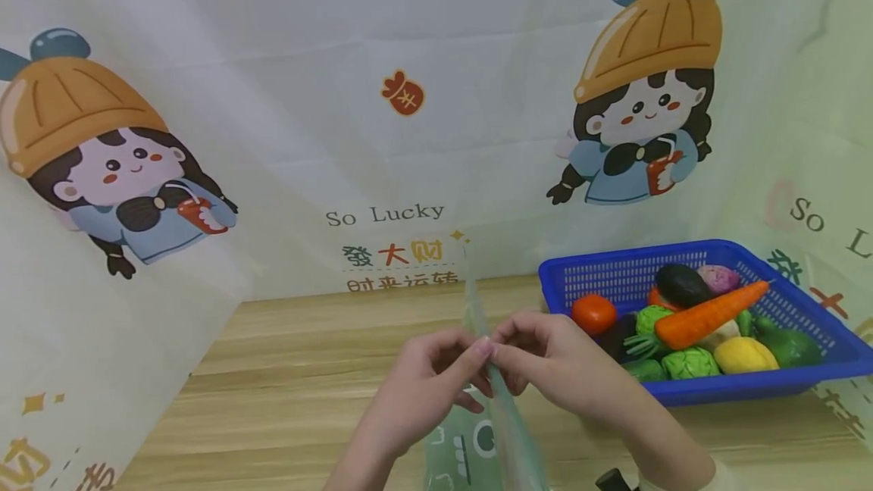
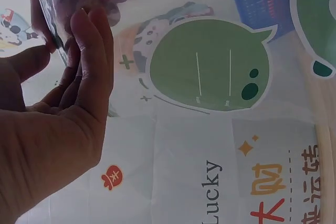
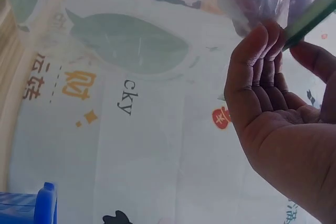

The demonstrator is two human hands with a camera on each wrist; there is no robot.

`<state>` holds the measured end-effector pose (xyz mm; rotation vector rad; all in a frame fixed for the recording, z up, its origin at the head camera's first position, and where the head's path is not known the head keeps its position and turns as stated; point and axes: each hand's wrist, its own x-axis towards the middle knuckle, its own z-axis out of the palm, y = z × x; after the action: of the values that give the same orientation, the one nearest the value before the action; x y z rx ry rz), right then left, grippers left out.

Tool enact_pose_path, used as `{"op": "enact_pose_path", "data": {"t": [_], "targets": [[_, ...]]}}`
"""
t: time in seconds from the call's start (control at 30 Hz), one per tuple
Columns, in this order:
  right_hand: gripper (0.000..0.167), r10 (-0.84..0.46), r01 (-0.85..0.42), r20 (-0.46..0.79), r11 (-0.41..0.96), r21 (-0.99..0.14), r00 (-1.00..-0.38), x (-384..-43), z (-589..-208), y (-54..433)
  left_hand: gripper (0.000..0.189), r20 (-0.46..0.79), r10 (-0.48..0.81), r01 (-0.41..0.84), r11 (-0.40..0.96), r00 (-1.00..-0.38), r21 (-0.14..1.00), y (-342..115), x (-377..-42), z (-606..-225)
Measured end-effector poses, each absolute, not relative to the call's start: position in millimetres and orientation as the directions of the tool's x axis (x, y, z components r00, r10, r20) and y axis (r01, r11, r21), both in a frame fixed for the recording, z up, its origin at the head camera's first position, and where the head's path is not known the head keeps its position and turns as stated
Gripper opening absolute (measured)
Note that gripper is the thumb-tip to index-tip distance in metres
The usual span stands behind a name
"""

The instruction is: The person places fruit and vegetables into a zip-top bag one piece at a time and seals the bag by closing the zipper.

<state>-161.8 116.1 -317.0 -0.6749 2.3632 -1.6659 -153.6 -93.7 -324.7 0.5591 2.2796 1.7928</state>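
Note:
A translucent plastic bag (image 1: pixel 470 445) with green cartoon prints is held edge-up between both hands, its body hanging toward the wooden table. My left hand (image 1: pixel 426 381) pinches the bag's top edge between thumb and fingers. Right beside it, my right hand (image 1: pixel 562 362) pinches the same edge, the two thumbs nearly meeting. In the left wrist view a green fruit-like print (image 2: pixel 210 66) shows on the clear film past the left hand (image 2: pixel 63 114). The right wrist view has the right hand's fingers (image 3: pixel 252 77) bent at a green strip (image 3: pixel 312 19) along the bag's edge.
To the right stands a blue plastic basket (image 1: pixel 682 392) with a carrot (image 1: pixel 709 317), a tomato (image 1: pixel 593 314), a yellow lemon-like piece (image 1: pixel 745 355) and other produce. Printed cloth (image 1: pixel 307 120) hangs behind the wooden table (image 1: pixel 286 385). A dark object (image 1: pixel 612 480) shows by the right forearm.

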Motion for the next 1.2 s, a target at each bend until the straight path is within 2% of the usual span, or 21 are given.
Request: {"op": "enact_pose_path", "data": {"t": [0.2,0.37,0.73,0.93,1.07,1.2], "targets": [[0.024,-0.458,-0.222,0.062,0.306,-0.926,-0.887,-163,-316,115,0.034,0.05,0.415,0.15,0.213,-0.908,0.966,-96,-154,-323],[0.022,-0.493,-0.243,0.057,0.323,-0.915,-0.868,-164,-318,117,0.032,0.046,0.426,0.164,0.245,-0.904,0.956,-96,-153,-323],[0.023,-0.56,-0.303,0.083,0.314,-0.9,-0.824,-164,-321,121,0.035,0.059,0.518,0.222,0.258,-0.853,0.94,-97,-154,-323],[0.022,-0.567,-0.284,0.07,0.299,-0.911,-0.821,-166,-318,124,0.034,0.077,0.551,0.259,0.26,-0.831,0.93,-99,-153,-322],[0.016,-0.548,-0.266,0.069,0.29,-0.919,-0.833,-166,-315,127,0.032,0.1,0.537,0.29,0.283,-0.838,0.914,-101,-151,-320],[0.017,-0.477,-0.245,0.071,0.312,-0.918,-0.876,-165,-312,128,0.025,0.135,0.457,0.295,0.3,-0.879,0.907,-105,-149,-317]]}}
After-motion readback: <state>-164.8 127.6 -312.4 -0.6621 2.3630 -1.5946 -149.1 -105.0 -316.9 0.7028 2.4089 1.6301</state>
